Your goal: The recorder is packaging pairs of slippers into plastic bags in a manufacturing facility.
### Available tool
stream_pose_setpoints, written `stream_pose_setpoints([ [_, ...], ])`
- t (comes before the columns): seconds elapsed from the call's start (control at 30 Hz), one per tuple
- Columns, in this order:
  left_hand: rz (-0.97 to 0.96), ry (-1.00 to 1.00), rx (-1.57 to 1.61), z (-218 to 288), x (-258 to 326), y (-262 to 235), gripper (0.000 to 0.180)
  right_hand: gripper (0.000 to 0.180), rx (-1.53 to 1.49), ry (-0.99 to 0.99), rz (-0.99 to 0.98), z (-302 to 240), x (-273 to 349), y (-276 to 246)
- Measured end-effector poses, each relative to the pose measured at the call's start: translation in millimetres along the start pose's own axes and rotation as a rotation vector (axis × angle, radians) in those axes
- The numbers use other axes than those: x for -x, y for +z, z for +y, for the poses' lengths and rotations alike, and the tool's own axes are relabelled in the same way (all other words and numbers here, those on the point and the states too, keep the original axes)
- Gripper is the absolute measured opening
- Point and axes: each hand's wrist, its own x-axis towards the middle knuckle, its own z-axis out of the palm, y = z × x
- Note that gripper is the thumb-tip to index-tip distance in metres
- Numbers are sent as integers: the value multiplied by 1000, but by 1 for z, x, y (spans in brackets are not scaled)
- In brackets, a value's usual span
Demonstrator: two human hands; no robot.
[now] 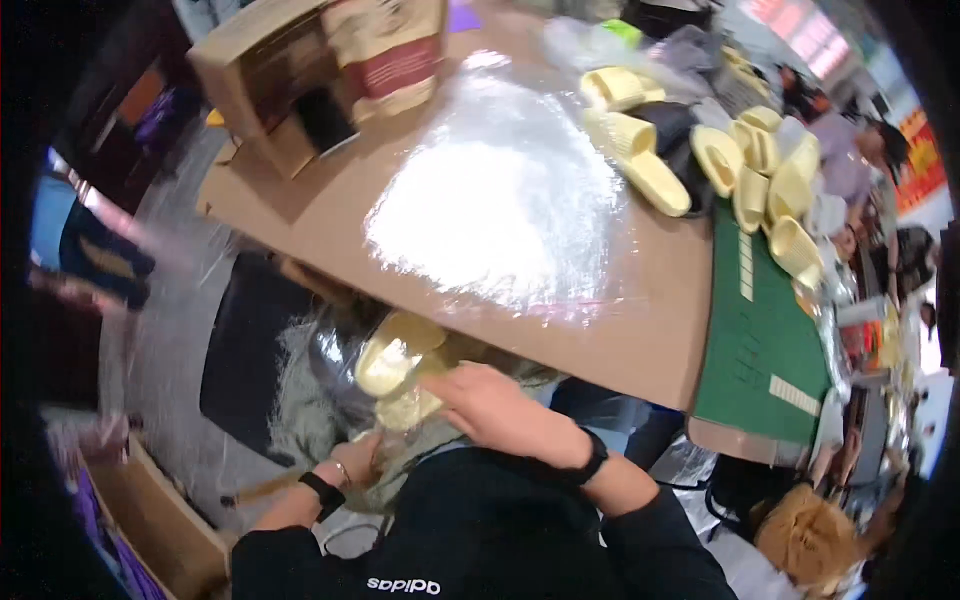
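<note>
Black sleeves fill the lower edge of the view, and both forearms rise from them toward the near rim of the brown cardboard-covered table [640, 340]. Each wrist wears a black band. Below that rim, the right hand [495, 405] lies flat and partly spread over a pair of pale yellow foam slippers [398, 375], fingers curled around their upper side, pressing them into a clear crinkled plastic bag [335, 365]. Lower down, the left hand [358, 458] pinches the bag's bunched edge; its fingers look closed on the film, though motion blur hides exactly how tightly.

On the tabletop, well apart from the hands, lies a shiny stack of flat transparent bags [500, 200], and beyond it a heap of more yellow slippers [745, 165] mixed with dark and grey ones. An open cardboard box [275, 90] stands at the far left corner, and a green cutting mat [760, 360] covers the table's right end.

As a judgement: the thin film could tear or slip from the left fingers if the slippers are pushed in at an angle, and the pair, held off the table's edge, could drop toward the floor.
</note>
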Motion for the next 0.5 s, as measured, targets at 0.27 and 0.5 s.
stream_pose_setpoints([
  [0.27, -42, 445, 210, 176, 19, -194, 30, 27, 0, 736, 631, -5, 190, -61],
  [0.5, 561, 764, -307, 236, -42, -262, 47, 22, 0, 579, 776, 12, 169, -102],
])
